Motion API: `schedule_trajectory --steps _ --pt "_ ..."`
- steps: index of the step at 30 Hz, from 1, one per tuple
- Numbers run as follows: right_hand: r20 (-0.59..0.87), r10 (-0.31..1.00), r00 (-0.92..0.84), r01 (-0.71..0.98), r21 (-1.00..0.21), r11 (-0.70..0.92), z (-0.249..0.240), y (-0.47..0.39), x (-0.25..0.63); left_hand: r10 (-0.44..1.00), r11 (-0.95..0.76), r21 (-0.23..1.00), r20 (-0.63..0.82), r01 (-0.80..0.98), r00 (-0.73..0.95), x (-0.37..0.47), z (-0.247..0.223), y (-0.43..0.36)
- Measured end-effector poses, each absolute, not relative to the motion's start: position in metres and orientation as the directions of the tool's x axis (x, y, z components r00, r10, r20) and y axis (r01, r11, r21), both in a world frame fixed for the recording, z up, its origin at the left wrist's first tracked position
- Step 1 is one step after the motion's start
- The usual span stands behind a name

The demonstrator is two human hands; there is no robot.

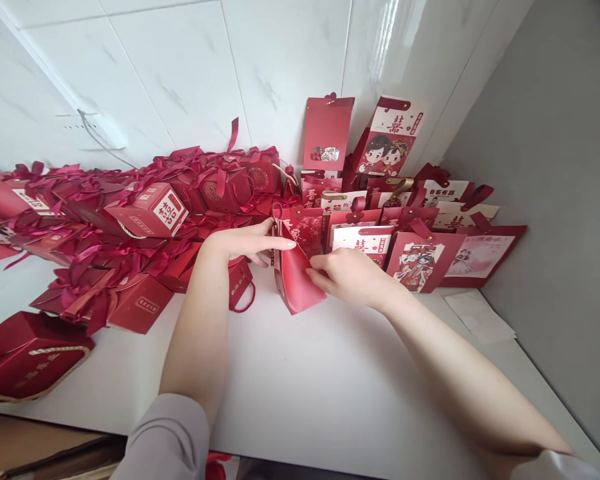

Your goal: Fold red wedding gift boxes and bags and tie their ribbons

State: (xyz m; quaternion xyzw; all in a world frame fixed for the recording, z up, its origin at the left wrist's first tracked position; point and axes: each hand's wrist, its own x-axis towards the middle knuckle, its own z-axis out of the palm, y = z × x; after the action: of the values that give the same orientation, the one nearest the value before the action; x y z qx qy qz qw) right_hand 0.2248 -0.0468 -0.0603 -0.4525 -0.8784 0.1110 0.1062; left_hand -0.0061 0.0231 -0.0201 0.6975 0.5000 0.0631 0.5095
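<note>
A red gift box (300, 283) with a sloping side stands on the white tabletop, turned at an angle in front of other boxes. My left hand (247, 241) grips its upper left edge, thumb on top and fingers down the left side. At the box's right side, the curled fingers of my right hand (347, 272) hold its edge. Just behind it is a red patterned box (304, 230). A white and red box (364, 241) stands close behind my right hand, partly covered by it.
Red candy boxes with ribbons (150, 207) are piled along the left and back. Upright red and white gift boxes (425, 260) crowd the right corner, beside a grey panel (555, 200). White paper (480, 315) lies near that panel. A roped red box (35, 357) sits at front left.
</note>
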Motion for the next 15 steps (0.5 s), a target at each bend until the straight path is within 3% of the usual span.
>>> schedule_trajectory --steps 3,6,11,15 --pt "0.157 0.856 -0.493 0.771 -0.377 0.513 -0.055 -0.058 0.22 0.767 0.046 0.76 -0.443 0.648 0.465 -0.007 -0.021 0.024" --pt "0.078 0.85 -0.521 0.717 -0.5 0.486 -0.054 -0.067 0.214 0.769 0.044 0.756 -0.443 0.653 0.461 -0.005 -0.022 0.023" --pt "-0.055 0.758 -0.651 0.701 -0.427 0.571 -0.055 -0.073 0.209 0.765 0.019 0.753 -0.435 0.657 0.475 0.0 -0.02 0.02" --pt "-0.002 0.706 -0.708 0.565 -0.601 0.565 -0.048 -0.069 0.221 0.78 0.0 0.742 -0.419 0.67 0.464 0.002 -0.016 0.017"
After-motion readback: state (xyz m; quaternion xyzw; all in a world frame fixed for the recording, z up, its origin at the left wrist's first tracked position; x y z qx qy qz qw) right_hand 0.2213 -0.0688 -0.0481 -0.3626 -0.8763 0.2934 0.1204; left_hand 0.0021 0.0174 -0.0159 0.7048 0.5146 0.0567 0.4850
